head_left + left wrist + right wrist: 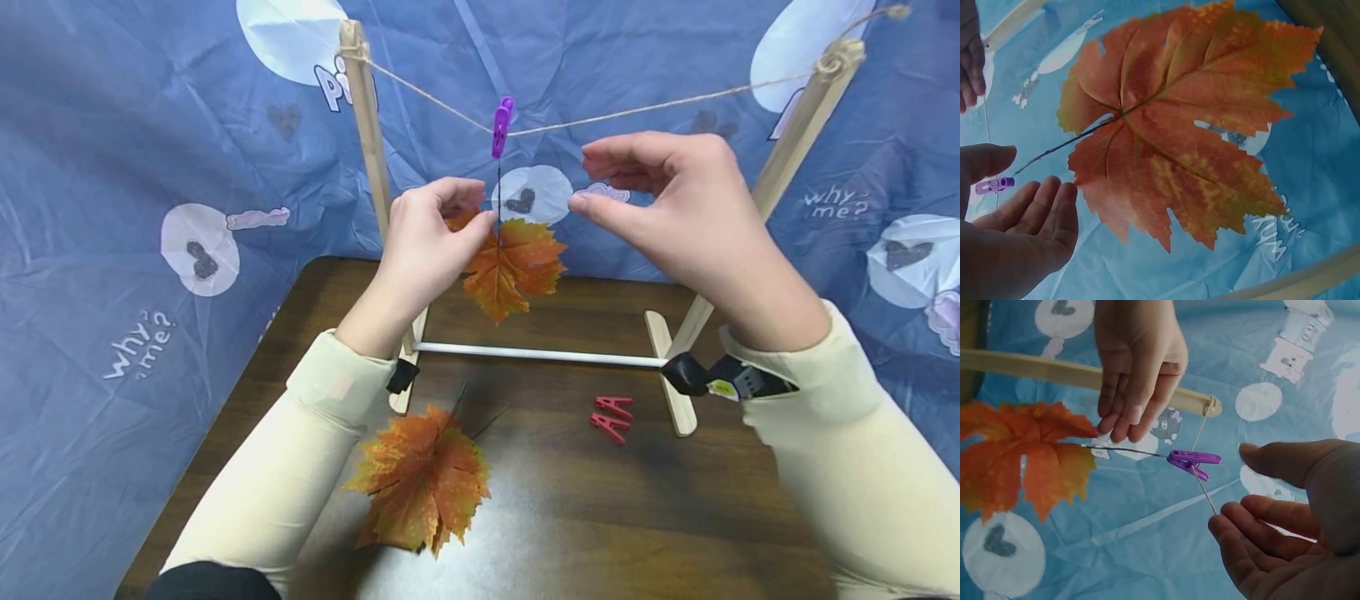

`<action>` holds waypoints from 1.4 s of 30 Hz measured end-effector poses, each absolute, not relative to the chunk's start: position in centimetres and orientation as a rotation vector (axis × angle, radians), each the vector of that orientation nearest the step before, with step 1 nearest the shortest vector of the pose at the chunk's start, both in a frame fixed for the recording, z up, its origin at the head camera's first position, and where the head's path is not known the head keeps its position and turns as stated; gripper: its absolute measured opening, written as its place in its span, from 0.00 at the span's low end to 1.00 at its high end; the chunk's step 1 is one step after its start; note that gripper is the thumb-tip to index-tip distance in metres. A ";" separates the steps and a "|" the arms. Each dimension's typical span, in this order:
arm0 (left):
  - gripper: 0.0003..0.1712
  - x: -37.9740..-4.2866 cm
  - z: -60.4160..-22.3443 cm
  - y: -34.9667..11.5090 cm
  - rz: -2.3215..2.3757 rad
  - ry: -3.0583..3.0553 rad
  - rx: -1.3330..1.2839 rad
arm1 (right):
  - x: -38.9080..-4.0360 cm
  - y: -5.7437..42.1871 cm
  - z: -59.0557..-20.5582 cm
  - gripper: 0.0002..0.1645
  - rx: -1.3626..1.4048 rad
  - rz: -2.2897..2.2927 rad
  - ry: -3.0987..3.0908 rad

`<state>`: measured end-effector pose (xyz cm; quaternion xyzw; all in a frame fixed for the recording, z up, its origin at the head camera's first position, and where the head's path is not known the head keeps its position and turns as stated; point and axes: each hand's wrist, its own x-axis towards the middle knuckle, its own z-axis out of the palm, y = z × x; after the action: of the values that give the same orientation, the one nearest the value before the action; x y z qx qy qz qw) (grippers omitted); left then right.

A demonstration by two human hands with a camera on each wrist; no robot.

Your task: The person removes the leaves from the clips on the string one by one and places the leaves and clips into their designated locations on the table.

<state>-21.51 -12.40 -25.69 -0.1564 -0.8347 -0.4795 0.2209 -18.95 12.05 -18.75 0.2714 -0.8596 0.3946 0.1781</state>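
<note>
A purple clothespin [501, 129] sits on a thin twine line [637, 110] and clamps the dark stem of an orange autumn leaf [517, 265], which hangs below it. My left hand [435, 229] is beside the stem, thumb and fingers apart, overlapping the leaf's upper left in the head view. To the right of the clothespin, my right hand [667, 187] is held in the air with its thumb and fingers spread apart. In the right wrist view neither hand touches the clothespin [1194, 462], and nothing lies between the fingers of either one.
The twine runs between two wooden posts [798, 137] joined low down by a white rod [540, 354]. More orange leaves [423, 483] lie stacked at the table's front left. Red clothespins [611, 417] lie near the right foot. A blue printed cloth [97, 208] hangs behind.
</note>
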 end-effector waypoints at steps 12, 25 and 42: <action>0.16 -22.5 -24.7 -12.1 -1.197 -2.338 -0.407 | -20.4 10.6 -16.7 0.24 0.844 0.870 -2.437; 0.15 -23.6 -24.6 -11.2 -1.200 -2.376 -0.444 | -22.7 9.0 -14.3 0.33 0.836 0.622 -2.601; 0.11 -24.1 -24.9 -10.7 -1.224 -2.341 -0.437 | -24.8 6.3 -12.2 0.38 0.854 0.535 -2.782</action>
<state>-24.14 -10.74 -24.85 -0.1588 -0.8509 -0.4448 0.2299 -24.79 6.25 -12.17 0.2874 -0.9363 0.1799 0.0915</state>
